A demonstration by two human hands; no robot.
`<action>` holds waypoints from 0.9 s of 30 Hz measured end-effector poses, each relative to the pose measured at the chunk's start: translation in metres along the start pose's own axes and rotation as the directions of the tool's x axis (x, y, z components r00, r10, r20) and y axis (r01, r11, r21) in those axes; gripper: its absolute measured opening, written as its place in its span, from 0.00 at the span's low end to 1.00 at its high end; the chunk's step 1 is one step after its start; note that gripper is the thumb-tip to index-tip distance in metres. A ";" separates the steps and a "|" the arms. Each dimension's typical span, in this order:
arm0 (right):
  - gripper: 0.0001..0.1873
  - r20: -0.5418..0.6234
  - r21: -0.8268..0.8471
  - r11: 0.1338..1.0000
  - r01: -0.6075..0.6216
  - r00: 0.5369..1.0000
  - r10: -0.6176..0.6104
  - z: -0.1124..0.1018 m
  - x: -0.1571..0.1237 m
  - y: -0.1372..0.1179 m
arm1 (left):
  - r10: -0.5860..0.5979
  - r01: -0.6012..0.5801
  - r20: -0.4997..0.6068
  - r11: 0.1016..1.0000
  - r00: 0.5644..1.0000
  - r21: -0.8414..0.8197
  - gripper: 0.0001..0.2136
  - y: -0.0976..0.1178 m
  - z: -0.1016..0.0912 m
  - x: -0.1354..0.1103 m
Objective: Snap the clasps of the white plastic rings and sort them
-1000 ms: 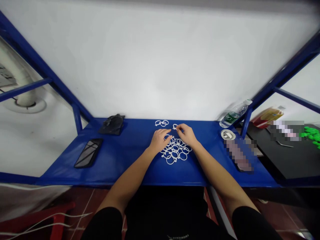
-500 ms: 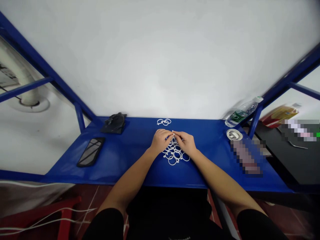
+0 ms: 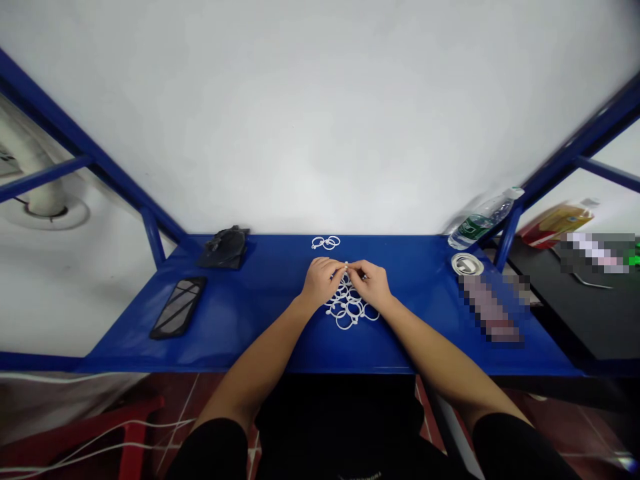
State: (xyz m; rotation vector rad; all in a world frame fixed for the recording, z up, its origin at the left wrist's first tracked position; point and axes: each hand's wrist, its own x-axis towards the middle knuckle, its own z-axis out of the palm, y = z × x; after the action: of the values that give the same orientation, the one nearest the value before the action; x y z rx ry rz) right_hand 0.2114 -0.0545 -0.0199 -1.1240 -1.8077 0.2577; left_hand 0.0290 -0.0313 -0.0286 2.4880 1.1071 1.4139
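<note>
My left hand [image 3: 323,280] and my right hand [image 3: 372,283] meet above the blue table, with thumbs and fingertips pinched together. Between them is a small white plastic piece [image 3: 346,266], which looks like the clasp of a thin white ring; the fingers partly hide it. Directly below and nearer to me lies a pile of several white rings with small clasps [image 3: 355,321], overlapping one another, its upper part partly covered by my hands. Beyond my fingers, close to the wall, a few more white rings [image 3: 329,243] lie in a separate small group.
On the left of the blue table [image 3: 260,320] are a phone [image 3: 179,308] and a crumpled black bag [image 3: 225,247]. A water bottle [image 3: 475,228] leans at the back right, beside a white roll [image 3: 467,265] and a blurred-out item [image 3: 490,310]. Blue frame bars flank the table.
My hands stay pinched at nearly the same spot, with slight finger movement around the small white piece. The view has shifted a little; the rings lie as before.
</note>
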 end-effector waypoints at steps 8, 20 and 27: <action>0.10 -0.029 -0.104 0.995 0.010 0.999 -0.013 -0.013 0.008 0.022 | -0.208 0.201 0.022 0.961 0.978 0.188 0.16 -0.049 0.003 0.000; 0.07 -0.014 -0.100 0.995 0.005 1.000 -0.006 -0.023 0.014 0.023 | -0.463 0.442 0.003 0.848 0.886 0.293 0.10 -0.082 0.006 -0.006; 0.07 0.032 -0.079 0.997 0.006 0.999 -0.004 -0.022 0.014 0.027 | -0.400 0.417 -0.120 0.872 0.909 0.256 0.03 -0.075 -0.006 0.001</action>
State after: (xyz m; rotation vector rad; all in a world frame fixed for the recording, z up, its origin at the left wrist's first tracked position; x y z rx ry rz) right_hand 0.2433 -0.0346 -0.0162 -1.1763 -1.8622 0.2034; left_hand -0.0170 0.0229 -0.0541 2.1804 1.8281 1.2909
